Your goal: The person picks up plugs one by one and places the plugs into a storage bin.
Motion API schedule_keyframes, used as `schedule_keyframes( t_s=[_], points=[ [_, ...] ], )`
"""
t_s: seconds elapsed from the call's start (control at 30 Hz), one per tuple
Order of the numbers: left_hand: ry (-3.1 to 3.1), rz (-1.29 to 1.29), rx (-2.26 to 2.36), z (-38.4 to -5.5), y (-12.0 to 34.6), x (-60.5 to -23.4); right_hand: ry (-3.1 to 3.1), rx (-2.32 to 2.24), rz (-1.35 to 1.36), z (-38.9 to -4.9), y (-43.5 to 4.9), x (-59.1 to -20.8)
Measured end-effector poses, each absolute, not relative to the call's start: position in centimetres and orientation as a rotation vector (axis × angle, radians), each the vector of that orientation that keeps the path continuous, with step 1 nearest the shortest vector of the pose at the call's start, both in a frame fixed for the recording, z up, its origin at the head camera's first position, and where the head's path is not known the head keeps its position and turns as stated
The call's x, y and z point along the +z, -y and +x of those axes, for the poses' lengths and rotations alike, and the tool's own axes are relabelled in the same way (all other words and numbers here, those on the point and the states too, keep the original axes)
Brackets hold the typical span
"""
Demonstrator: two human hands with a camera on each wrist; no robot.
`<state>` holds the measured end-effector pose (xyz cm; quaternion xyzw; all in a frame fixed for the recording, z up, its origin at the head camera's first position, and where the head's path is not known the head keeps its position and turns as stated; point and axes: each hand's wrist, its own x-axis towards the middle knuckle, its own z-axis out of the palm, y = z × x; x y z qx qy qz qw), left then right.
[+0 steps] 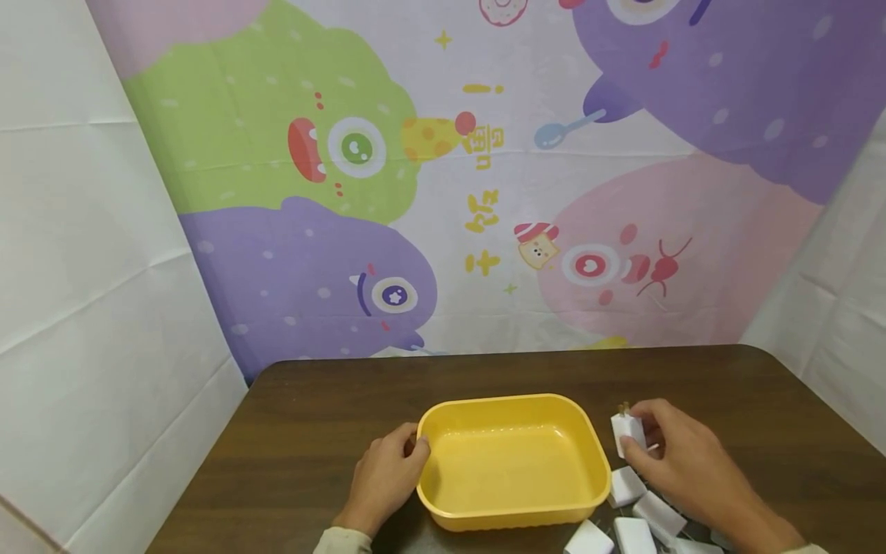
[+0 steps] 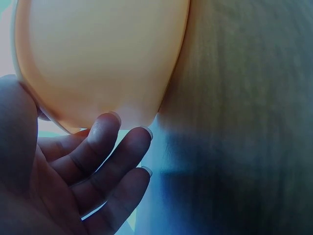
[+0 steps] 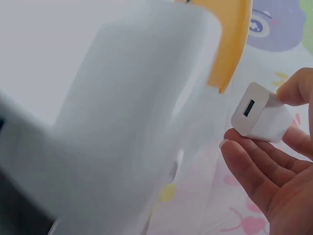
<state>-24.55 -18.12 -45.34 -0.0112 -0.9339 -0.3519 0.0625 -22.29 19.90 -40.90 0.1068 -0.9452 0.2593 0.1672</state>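
Right fingers (image 1: 656,415) pinch a white charger (image 1: 627,433); left fingers (image 2: 100,134) pinch a yellow tray (image 1: 512,465)

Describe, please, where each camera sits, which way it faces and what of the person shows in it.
Head: worn on the head, facing forward and down at the tray, table and backdrop; left hand and right hand show.
Left wrist: worn on the left wrist, facing the tray and table; part of the left hand shows, fingers included.
Right wrist: worn on the right wrist, facing the held charger, with a blurred white shape up close; part of the right hand shows.
Shared: head and right wrist both show the held charger, tray and backdrop.
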Motion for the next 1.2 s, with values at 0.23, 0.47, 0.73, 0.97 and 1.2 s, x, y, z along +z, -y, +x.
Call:
schedule_keyframes(
  t_s=[0.23, 0.47, 0.73, 0.97, 1.2],
  points=[
    [2.824, -0.035, -1.064, -24.5, 18.1, -45.3, 2.672, 0.782, 0.323, -22.3, -18.7, -40.7],
    [2.822, -0.039, -1.040, -24.5, 18.0, -45.4, 2.658, 0.806, 0.385, -22.2, -17.8, -40.7],
    [2.823, -0.034, -1.037, -24.4, 18.0, -45.3, 2.607, 0.840, 0.451, -22.2, -16.9, -41.0],
    [2.833, -0.015, -1.055, -24.4, 18.1, -45.2, 2.596, 0.876, 0.535, -22.5, -15.7, -40.9],
    [2.841, -0.013, -1.047, -24.4, 18.0, -45.2, 2.541, 0.848, 0.606, -22.7, -14.8, -40.9]
  ],
)
